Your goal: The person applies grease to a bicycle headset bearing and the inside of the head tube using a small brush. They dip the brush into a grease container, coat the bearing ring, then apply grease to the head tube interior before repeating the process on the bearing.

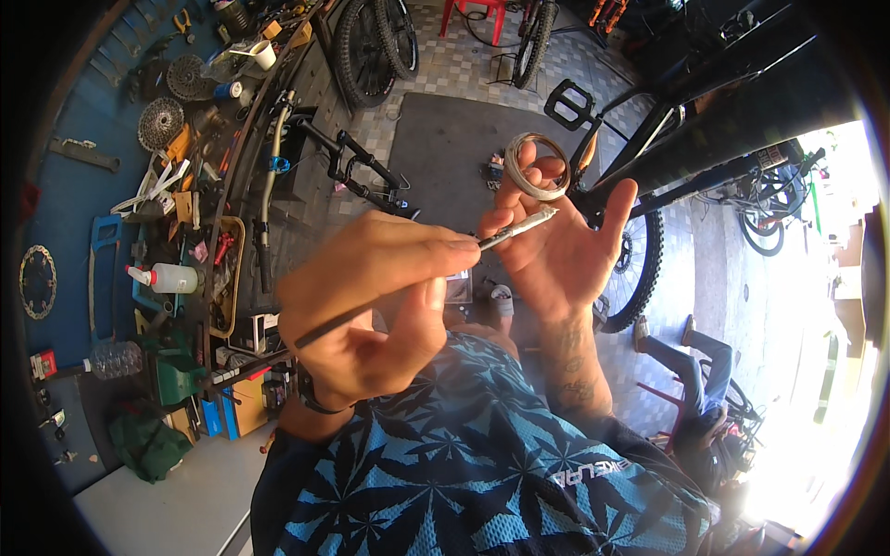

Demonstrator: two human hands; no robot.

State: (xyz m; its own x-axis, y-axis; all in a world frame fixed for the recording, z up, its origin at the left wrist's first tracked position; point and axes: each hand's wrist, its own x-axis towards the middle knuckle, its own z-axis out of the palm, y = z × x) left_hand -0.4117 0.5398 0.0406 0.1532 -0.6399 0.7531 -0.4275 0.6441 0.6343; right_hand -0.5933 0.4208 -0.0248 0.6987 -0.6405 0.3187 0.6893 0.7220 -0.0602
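My left hand (371, 306) is closed in a pinch round the thin dark handle of a small brush (533, 222). Whitish paste coats the brush's tip, which points right, just below a pale metal ring (515, 176). Palm up, my right hand (561, 255) supports that ring on its curled fingers, with the thumb spread away to the right. Brush tip and ring look close together; whether they touch I cannot tell.
A black bicycle frame with a pedal (570, 104) slants across the upper right. On the left, a cluttered workbench holds cassettes (161, 124), a white squeeze bottle (174, 278) and a handlebar (274, 167). Tyres (363, 56) stand at the back. A person in jeans (681, 366) is at the right.
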